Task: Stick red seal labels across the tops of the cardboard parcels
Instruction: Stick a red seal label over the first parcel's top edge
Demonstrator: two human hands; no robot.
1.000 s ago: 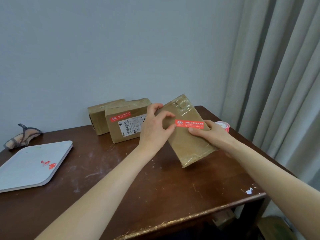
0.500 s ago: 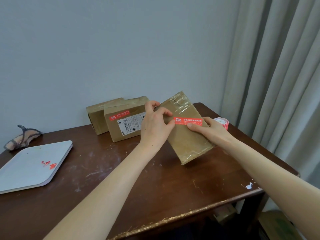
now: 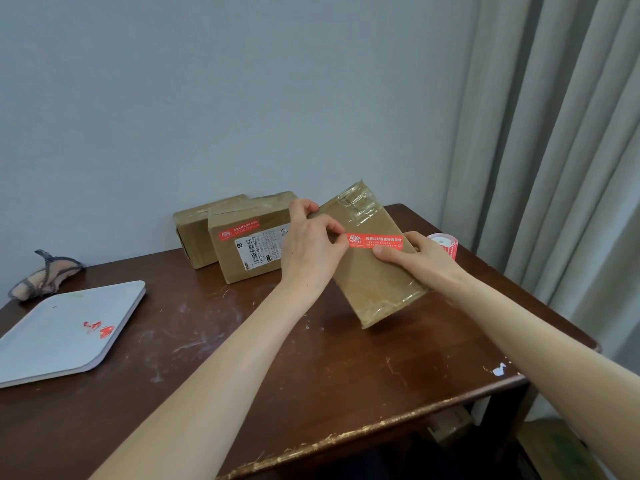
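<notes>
My left grip (image 3: pixel 313 251) curls round the parcel's (image 3: pixel 374 289) 9 o'clock edge and my right grip (image 3: pixel 419 258) clasps its 3 o'clock edge, propping it tilted toward me at the counter's (image 3: pixel 242 341) 1 o'clock so my thumbs can press the label (image 3: pixel 375 241) flat.

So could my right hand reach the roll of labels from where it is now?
Probably yes: the label roll sits just beyond the right hand with nothing between them. That hand grips the tilted parcel, though, so it would have to let go first.
</notes>
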